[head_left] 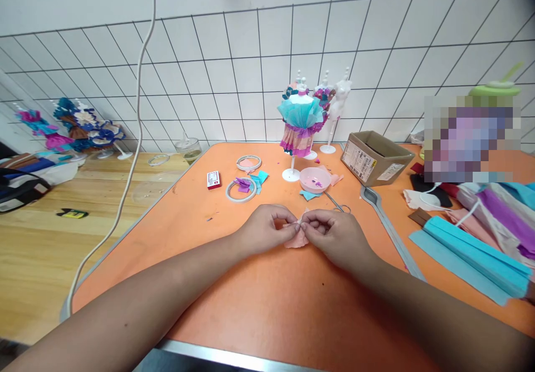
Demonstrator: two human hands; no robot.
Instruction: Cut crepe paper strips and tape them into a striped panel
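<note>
Pink paper (296,242) part-hidden; forearms (179,274) cropped.

The hands (302,227) hold a paper piece (296,242) at the middle of the desk (234,316). Behind them sits a bowl (309,188); a mannequin (301,129) stands at its left, before the wall (242,82). Scissors (332,200) lie between bowl and right hand (343,241). Two rings lie left of the bowl, a small box (213,179) left of those. A carton (357,163) stands right of the bowl; folded sheets (472,257) lie farther right, nearer the front.

Left grip (264,230) and right grip (340,237) close together, both pinching — fingertips (296,227) perhaps touching.
</note>
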